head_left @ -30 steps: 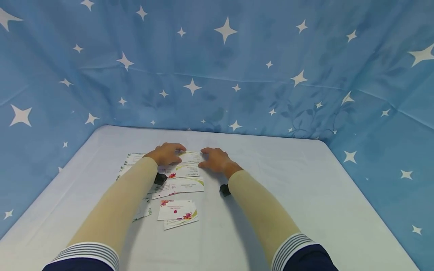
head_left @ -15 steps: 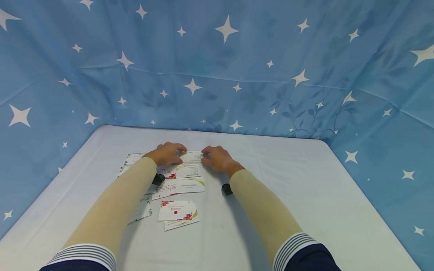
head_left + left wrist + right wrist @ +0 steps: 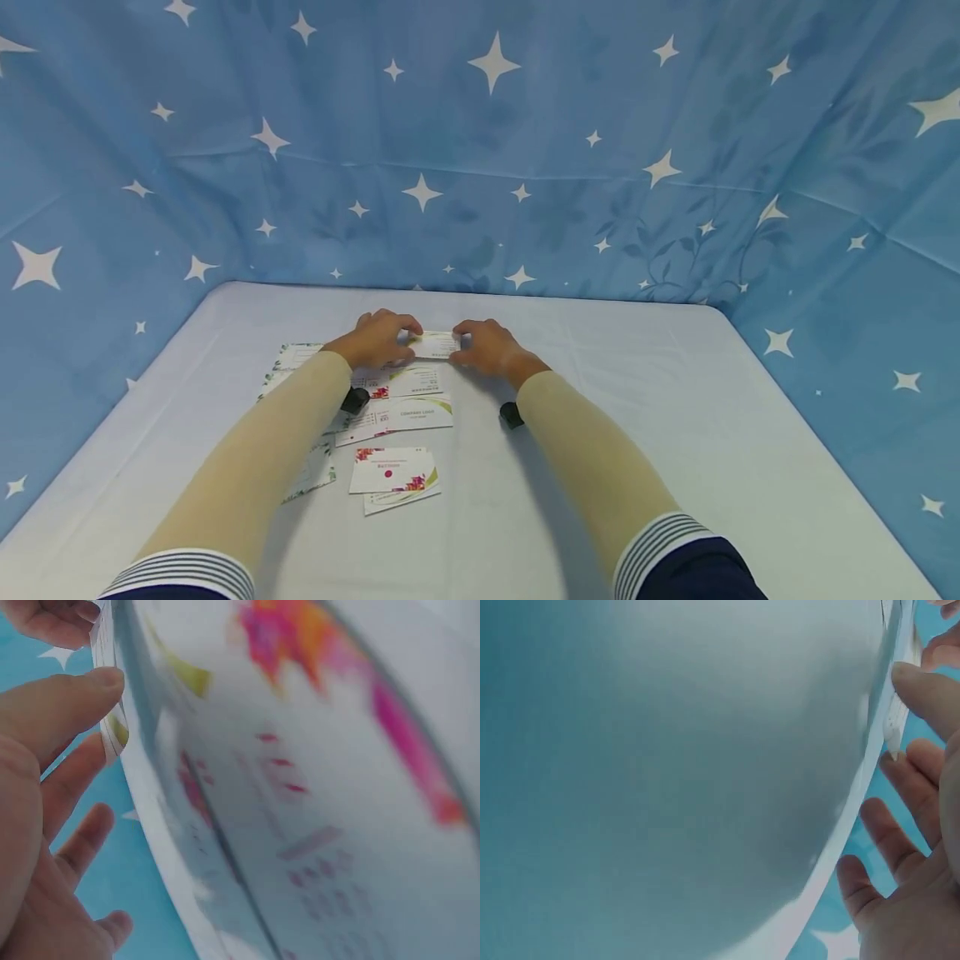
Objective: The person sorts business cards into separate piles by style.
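L hand (image 3: 378, 340) pinches one short end of a white card (image 3: 435, 345), R hand (image 3: 491, 346) the other, thumb vs. fingers; outer fingers loosely bent. Card's flat, rectangular, w/ green curve, btwn hands nr table's far edge. Nearer: flat printed cards (image 3: 416, 412), smooth paper, overlapping; flower-print card (image 3: 390, 469) atop another; leafy-edged card (image 3: 315, 472) to L. Table (image 3: 600, 417) has smooth white cover; curtain (image 3: 480, 150) behind = creased blue fabric, pointed stars. Sleeves beige, cuffs striped.

Smooth paper card (image 3: 437, 345), cloth backdrop (image 3: 480, 150)
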Tool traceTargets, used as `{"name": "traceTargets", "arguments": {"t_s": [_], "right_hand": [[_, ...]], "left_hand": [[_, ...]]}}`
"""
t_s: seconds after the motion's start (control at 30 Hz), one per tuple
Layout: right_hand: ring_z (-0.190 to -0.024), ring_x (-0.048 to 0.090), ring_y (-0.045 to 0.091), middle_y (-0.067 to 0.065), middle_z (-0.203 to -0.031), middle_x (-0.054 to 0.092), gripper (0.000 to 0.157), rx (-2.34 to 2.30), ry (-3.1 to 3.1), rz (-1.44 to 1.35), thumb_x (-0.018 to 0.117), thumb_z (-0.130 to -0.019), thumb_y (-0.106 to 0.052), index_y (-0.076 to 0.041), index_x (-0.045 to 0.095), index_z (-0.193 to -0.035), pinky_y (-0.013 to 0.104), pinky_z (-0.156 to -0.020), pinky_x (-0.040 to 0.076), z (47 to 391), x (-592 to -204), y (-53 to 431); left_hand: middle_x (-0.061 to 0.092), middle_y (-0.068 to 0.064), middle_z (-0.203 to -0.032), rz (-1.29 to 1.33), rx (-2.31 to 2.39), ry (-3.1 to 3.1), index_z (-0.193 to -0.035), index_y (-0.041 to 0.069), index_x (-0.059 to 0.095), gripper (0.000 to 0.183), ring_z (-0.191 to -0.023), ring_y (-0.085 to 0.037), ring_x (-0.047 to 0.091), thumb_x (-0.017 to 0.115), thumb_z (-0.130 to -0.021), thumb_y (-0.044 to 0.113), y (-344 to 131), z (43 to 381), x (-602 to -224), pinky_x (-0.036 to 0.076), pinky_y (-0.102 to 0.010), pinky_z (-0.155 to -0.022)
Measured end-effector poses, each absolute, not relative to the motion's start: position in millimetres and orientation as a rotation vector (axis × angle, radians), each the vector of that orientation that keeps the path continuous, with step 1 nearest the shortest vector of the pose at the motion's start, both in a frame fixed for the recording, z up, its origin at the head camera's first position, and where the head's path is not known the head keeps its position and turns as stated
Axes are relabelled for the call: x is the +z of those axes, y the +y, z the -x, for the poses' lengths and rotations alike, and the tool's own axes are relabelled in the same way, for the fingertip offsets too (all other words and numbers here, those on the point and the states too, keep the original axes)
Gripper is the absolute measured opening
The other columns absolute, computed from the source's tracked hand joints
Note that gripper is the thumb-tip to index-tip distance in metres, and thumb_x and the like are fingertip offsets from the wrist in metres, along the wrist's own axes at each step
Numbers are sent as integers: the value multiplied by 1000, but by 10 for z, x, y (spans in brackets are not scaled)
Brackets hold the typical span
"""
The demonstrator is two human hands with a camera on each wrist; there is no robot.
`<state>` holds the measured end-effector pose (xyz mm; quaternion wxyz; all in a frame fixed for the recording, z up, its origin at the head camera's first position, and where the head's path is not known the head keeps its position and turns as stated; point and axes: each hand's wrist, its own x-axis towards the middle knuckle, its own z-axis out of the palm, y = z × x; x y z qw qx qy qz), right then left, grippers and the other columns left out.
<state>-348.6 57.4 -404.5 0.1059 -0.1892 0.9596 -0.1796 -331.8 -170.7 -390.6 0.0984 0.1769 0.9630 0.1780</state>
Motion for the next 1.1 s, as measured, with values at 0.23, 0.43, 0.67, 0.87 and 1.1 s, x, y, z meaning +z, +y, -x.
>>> {"name": "traceTargets", "arguments": {"t_s": [0.23,0.43,0.67,0.87,1.1], "right_hand": [[-131,45,29,8,-139,56,52,-501,2870,508,68,-96,-39,-21,56,-143,46,-110,34,3563,-4011,767],[-128,47,30,9,-137,57,47,-453,2874,518,63,-99,-37,-19,56,-143,47,-110,33,3601,-4018,888],[-128,48,30,9,-137,58,47,-411,2860,514,63,-100,-36,-19,56,-143,48,-110,34,3627,-4056,942],[-128,47,30,8,-136,58,49,-376,2862,505,64,-99,-37,-18,55,-143,47,-110,34,3622,-4047,958],[-134,44,30,8,-142,55,52,-398,2836,519,65,-98,-36,-16,53,-145,46,-112,31,3619,-4046,969]], "left_hand": [[57,-4,-139,-572,516,2872,-124,16,60,28,-139,-32,36,65,-99,26,-1509,3440,-3869,20,-55,-111],[54,-3,-140,-508,561,2858,-112,17,56,17,-133,-29,39,64,-100,25,-1349,3527,-3898,23,-51,-108],[56,-5,-131,-448,578,2831,-110,17,56,15,-124,-29,42,65,-100,24,-1255,3541,-3960,26,-51,-105],[51,-7,-132,-371,599,2798,-113,20,56,18,-122,-35,39,64,-100,27,-1225,3509,-3978,29,-53,-103],[47,-5,-148,-404,603,2784,-119,17,56,23,-136,-30,37,64,-100,27,-1225,3496,-3989,26,-52,-109]]}}
